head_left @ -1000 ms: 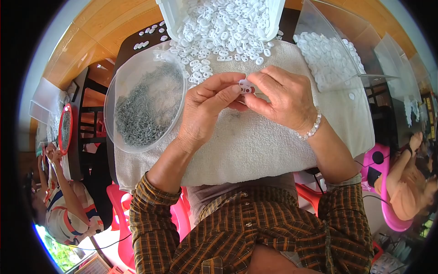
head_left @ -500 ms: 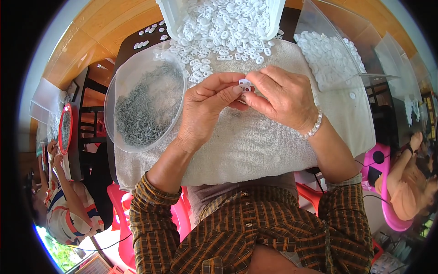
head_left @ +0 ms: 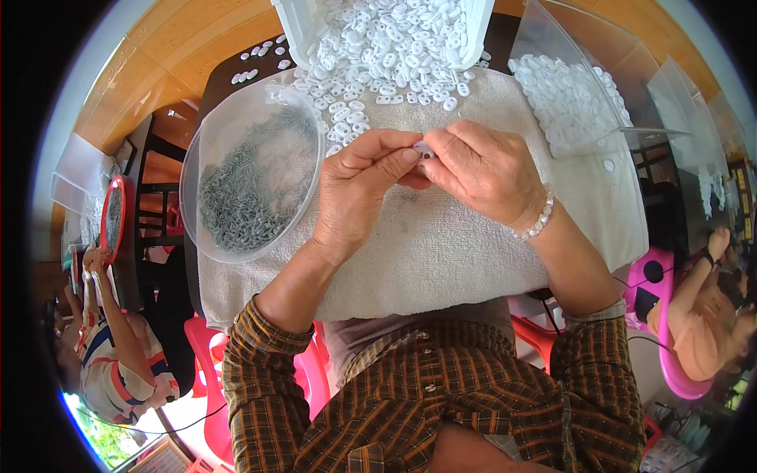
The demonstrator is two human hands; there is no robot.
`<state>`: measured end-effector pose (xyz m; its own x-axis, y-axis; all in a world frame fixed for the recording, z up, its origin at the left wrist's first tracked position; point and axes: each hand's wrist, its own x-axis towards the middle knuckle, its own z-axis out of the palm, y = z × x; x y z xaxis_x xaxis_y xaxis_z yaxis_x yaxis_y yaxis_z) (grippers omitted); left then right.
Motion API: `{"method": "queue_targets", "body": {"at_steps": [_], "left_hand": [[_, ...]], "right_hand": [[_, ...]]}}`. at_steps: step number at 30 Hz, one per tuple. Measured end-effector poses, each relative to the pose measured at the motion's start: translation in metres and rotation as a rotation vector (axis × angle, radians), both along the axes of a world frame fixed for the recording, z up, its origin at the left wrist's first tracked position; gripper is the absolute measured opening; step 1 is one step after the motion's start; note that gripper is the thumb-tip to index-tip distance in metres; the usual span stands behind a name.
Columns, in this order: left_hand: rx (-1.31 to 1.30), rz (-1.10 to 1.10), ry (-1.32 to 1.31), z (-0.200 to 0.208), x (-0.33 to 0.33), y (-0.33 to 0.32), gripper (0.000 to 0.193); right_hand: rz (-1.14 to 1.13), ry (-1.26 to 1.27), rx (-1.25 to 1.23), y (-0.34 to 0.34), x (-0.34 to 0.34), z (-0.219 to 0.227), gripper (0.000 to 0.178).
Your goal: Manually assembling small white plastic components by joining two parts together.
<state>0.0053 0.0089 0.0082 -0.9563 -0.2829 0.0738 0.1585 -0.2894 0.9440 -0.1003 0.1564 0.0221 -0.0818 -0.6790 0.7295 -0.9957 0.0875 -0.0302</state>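
Between my two hands, above the towel, is a small white oval plastic piece [head_left: 424, 150] with holes in it. My left hand [head_left: 359, 181] pinches its left side between thumb and fingers. The fingertips of my right hand [head_left: 485, 169] are closed together at its right side and partly cover it. Whether a screw sits between the right fingertips is hidden. To the left stands a round clear tub [head_left: 189, 197] with many small grey screws [head_left: 240, 197] in it. Loose white oval pieces [head_left: 347, 118] lie on the towel beyond my left hand.
A white bin [head_left: 292, 39] tipped toward me spills white pieces at the far side. At the far right an open clear box [head_left: 623, 94] holds more of them. A beige towel [head_left: 441, 252] covers the table. One person [head_left: 118, 339] works at left, another [head_left: 698, 323] sits at right.
My right hand has drawn in its fingers and shifted slightly down, covering more of the white piece. My left hand keeps its pinch, almost unmoved.
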Motion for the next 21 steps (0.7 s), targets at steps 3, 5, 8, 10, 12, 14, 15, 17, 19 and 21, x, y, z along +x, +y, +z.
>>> {"method": "queue_targets", "body": {"at_steps": [3,5,8,10,12,14,15,17,19,21], "left_hand": [[-0.014,0.021,0.007,-0.0012,0.0009,0.0007,0.016],[0.000,0.024,0.016,-0.0016,0.0004,0.0015,0.015],[-0.022,0.039,0.004,-0.0005,0.0020,0.0018,0.014],[-0.020,0.047,0.008,-0.0028,0.0028,0.0013,0.014],[-0.017,0.055,0.013,-0.0018,0.0042,0.0018,0.013],[-0.020,0.075,-0.021,0.0007,0.0046,0.0046,0.011],[-0.019,0.076,-0.019,-0.0003,0.0043,0.0049,0.011],[0.015,0.074,-0.017,-0.0032,0.0043,0.0047,0.010],[-0.003,0.067,-0.012,-0.0026,0.0059,0.0049,0.010],[-0.021,0.059,-0.007,-0.0019,0.0068,0.0054,0.010]], "right_hand": [[-0.004,-0.007,0.006,-0.0006,0.0015,-0.0018,0.030],[-0.012,0.049,0.013,-0.0002,0.0007,-0.0030,0.031],[-0.028,0.083,0.015,-0.0011,0.0036,-0.0058,0.030],[-0.030,0.107,0.017,-0.0015,0.0051,-0.0061,0.030],[-0.032,0.132,0.017,-0.0023,0.0063,-0.0064,0.029],[-0.009,0.156,-0.030,-0.0027,0.0054,-0.0083,0.029],[-0.008,0.158,-0.029,-0.0029,0.0047,-0.0086,0.029],[0.012,0.181,-0.029,-0.0033,0.0044,-0.0084,0.029],[0.015,0.185,-0.015,-0.0021,0.0047,-0.0084,0.028],[0.018,0.190,0.000,-0.0032,0.0049,-0.0066,0.028]]}}
